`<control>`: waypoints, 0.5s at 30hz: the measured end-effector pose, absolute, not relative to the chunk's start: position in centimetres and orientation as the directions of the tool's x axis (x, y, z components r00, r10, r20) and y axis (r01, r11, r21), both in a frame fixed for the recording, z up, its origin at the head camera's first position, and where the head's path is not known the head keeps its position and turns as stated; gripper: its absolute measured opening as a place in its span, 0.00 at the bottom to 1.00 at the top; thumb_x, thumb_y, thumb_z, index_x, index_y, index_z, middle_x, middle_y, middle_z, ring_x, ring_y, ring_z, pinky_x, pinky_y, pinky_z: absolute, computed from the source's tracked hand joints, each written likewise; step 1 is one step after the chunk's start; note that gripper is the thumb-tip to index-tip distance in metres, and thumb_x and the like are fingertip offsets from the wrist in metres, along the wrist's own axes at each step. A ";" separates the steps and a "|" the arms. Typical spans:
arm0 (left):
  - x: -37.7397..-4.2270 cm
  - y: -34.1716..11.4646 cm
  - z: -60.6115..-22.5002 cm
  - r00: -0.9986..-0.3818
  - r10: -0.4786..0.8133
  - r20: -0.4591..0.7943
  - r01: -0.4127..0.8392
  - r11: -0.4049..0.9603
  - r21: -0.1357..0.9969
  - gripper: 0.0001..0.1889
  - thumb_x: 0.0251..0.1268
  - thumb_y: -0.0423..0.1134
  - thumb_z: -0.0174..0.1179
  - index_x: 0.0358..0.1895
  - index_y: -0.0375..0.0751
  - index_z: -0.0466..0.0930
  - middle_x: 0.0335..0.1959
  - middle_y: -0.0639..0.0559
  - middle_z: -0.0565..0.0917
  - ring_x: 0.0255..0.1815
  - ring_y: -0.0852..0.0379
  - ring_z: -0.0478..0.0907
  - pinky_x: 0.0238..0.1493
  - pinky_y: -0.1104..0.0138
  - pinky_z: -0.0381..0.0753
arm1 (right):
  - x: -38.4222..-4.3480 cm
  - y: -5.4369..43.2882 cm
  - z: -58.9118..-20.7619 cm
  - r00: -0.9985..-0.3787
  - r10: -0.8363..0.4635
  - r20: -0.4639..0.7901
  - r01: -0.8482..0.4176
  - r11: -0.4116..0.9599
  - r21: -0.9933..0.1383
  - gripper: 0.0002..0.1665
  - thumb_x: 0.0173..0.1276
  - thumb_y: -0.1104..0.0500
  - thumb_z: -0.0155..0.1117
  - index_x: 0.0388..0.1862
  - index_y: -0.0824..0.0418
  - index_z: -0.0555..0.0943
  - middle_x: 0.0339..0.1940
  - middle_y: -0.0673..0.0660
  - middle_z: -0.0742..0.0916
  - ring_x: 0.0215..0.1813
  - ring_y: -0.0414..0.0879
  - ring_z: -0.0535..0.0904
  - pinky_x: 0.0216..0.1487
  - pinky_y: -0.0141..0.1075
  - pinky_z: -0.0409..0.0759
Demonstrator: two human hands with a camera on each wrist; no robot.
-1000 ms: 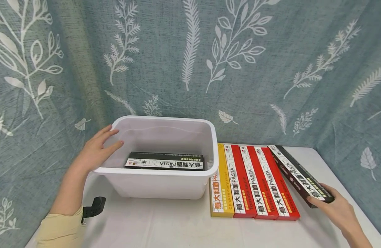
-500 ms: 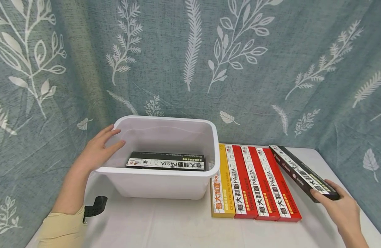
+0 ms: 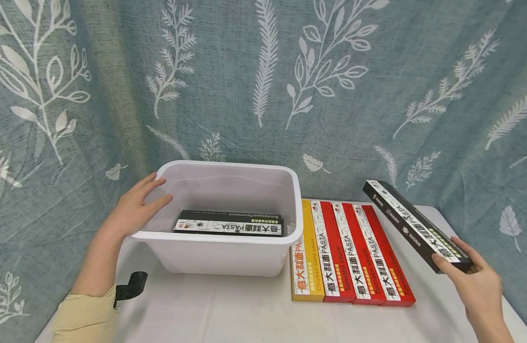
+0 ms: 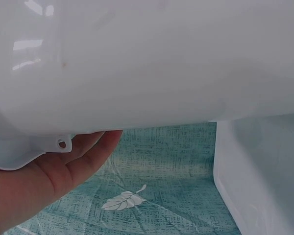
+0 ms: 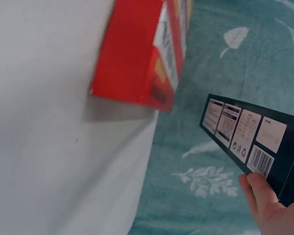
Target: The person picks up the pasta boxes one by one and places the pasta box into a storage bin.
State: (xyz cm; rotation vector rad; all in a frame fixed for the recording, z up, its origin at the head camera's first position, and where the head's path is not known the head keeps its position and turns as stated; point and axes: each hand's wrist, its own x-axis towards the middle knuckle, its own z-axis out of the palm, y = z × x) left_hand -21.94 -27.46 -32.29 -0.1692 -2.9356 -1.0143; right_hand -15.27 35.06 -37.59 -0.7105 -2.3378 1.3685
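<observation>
Raised since the earlier frame, the black box (image 3: 417, 226), right of the red boxes (image 3: 354, 250), risked dipping far-end first because the right hand (image 3: 475, 283) pinched only its near end, the left hand (image 3: 136, 207) spread at the bin's (image 3: 220, 256) left.

Your head view is bright and evenly lit, with soft, faint shadows on the table (image 3: 246, 309); the large print on the held box (image 3: 413, 224) stays legible. Your left wrist view is dimmer and greyer: you see white glare streaks at upper left on the tub (image 4: 152, 63), its wall looking hazy. In your right wrist view, a soft shadow lies beside the nearest red box (image 5: 125, 54), whose lettering is blurred, and the held box's fine print is unreadable.
</observation>
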 end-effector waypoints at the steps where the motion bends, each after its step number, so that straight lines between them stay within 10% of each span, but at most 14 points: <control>1: -21.9 -27.5 -32.3 -0.994 0.093 0.064 0.113 0.782 0.613 0.38 0.75 0.56 0.48 0.75 0.31 0.53 0.78 0.35 0.42 0.74 0.26 0.43 0.62 0.30 0.52 | -15.2 34.9 -37.4 -0.828 0.559 0.052 0.211 0.396 -0.893 0.41 0.63 0.57 0.71 0.74 0.55 0.66 0.50 0.49 0.82 0.36 0.22 0.73 0.32 0.16 0.72; 5: -21.9 -27.5 -32.3 -0.993 0.095 0.065 0.115 0.781 0.614 0.38 0.75 0.56 0.48 0.75 0.30 0.54 0.78 0.35 0.42 0.74 0.26 0.43 0.62 0.30 0.52 | -14.8 34.1 -36.8 -0.866 0.487 0.117 0.033 0.288 -0.957 0.39 0.60 0.66 0.72 0.71 0.60 0.70 0.35 0.31 0.80 0.36 0.24 0.77 0.34 0.16 0.74; 15: -21.8 -27.5 -32.4 -0.993 0.098 0.065 0.118 0.776 0.620 0.37 0.75 0.55 0.48 0.75 0.30 0.54 0.78 0.34 0.42 0.72 0.25 0.46 0.61 0.31 0.54 | -14.5 31.6 -35.3 -0.917 0.356 0.183 -0.133 0.160 -0.978 0.35 0.60 0.70 0.70 0.66 0.55 0.75 0.42 0.38 0.82 0.37 0.30 0.79 0.36 0.19 0.77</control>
